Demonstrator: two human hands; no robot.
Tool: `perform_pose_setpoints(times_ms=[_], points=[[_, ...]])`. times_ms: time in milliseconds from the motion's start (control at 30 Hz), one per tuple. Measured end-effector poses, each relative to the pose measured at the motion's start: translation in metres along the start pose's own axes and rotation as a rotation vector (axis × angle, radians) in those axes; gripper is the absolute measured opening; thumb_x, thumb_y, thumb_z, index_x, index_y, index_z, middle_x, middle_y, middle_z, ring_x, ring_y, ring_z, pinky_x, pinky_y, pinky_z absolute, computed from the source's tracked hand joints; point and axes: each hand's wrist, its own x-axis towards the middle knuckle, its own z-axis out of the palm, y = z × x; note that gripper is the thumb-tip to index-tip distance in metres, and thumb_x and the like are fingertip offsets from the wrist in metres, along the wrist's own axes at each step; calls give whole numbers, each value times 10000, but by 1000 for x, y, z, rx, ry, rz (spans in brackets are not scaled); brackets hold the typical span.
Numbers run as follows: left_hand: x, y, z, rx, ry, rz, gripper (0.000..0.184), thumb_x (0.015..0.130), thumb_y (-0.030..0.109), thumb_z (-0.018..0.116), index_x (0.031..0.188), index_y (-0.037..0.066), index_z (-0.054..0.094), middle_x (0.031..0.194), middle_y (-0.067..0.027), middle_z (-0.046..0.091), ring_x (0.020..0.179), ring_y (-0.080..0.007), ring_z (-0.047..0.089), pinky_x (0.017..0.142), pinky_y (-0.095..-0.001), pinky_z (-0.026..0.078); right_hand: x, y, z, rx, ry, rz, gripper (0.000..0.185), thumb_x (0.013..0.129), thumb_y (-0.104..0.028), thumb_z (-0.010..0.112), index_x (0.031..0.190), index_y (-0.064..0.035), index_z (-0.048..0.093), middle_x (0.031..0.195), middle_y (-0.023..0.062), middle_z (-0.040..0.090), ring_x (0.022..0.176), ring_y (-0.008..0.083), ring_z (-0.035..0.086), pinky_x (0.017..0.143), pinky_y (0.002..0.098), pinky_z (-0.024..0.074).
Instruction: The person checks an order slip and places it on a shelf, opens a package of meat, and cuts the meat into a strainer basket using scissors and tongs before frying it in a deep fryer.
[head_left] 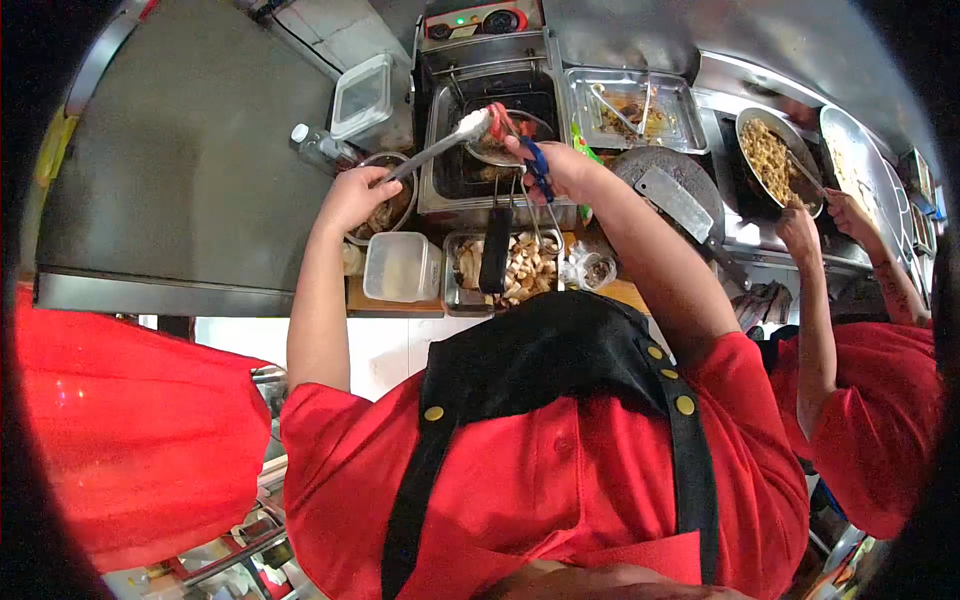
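Note:
My left hand (356, 198) is closed round the handle of a pair of metal tongs (432, 155), whose pale, bright tip reaches over the fryer (432, 190). In my right hand (565, 170) is a pair of blue-handled scissors (538, 168), held near the tongs' tip. A red piece (499, 120) shows between the two tools; I cannot make out what it is. Beneath them a round strainer or bowl (485, 152) sits in the fryer. Below my left hand stands a metal bowl (408, 212) of brownish food. A black-handled fryer basket handle (496, 250) juts toward me.
Near me are a metal tray (452, 300) of cubed food and a clear plastic tub (395, 265). A cleaver (675, 205) lies on a round dark board (640, 165), below a tray (690, 130) with tongs. At right, a co-worker's hands (800, 235) work at a food-filled pan (750, 190).

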Motion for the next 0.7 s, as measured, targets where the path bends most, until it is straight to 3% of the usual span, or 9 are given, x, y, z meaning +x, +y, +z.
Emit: perform_pose_setpoints(times_ms=[33,167,233,300,400,467,533,600,700], points=[[-2,3,-2,23,22,52,353,772,330,654,959,31,641,786,-164,634,743,-271,613,681,-369,450,3,1,-1,2,-1,0,586,689,-604,669,831,-53,528,631,41,457,468,157,479,422,292,389],[-5,29,-16,169,-38,-14,391,780,284,665,1015,-23,608,876,-168,651,800,-248,619,727,-356,458,7,1,-11,-103,44,-9,549,696,-570,686,810,-52,546,610,31,452,438,140,453,384,281,340],[-5,33,-18,269,-12,83,379,767,274,666,1016,-7,613,901,-188,640,830,-307,620,729,-379,464,7,4,-13,-180,62,-32,522,704,-551,691,786,-54,557,586,24,457,423,135,446,372,281,324],[-5,39,-18,327,2,86,364,768,280,660,1007,8,618,903,-187,636,841,-321,615,728,-393,466,12,12,-14,-262,129,-86,469,732,-502,693,692,-52,569,523,18,474,405,132,452,365,286,320],[0,38,-16,425,9,85,325,776,291,644,974,35,629,895,-180,632,845,-338,606,722,-412,465,14,16,-16,-483,193,-143,468,750,-499,677,689,-59,527,527,16,491,383,113,461,359,263,332],[1,43,-16,463,1,84,302,782,298,635,951,48,633,885,-173,631,839,-342,602,717,-419,464,14,15,-15,-454,199,-131,463,755,-485,678,682,-52,532,520,27,495,382,118,465,356,265,329],[-1,59,-20,479,-44,-42,266,793,302,619,908,63,634,875,-172,628,844,-347,597,716,-437,459,19,18,-15,-423,206,-117,459,759,-472,680,676,-44,537,513,38,500,381,122,469,353,268,326],[0,65,-19,515,-22,-35,262,794,302,616,903,65,635,869,-173,628,843,-350,596,716,-439,460,30,23,-16,-199,195,-91,441,758,-432,697,601,-44,561,498,57,517,395,145,481,374,304,332],[0,67,-21,561,23,-13,261,795,306,614,901,68,635,859,-175,629,843,-353,595,717,-443,462,32,20,-17,-200,239,-67,436,745,-423,714,637,-35,547,517,49,497,391,133,471,347,270,333]])
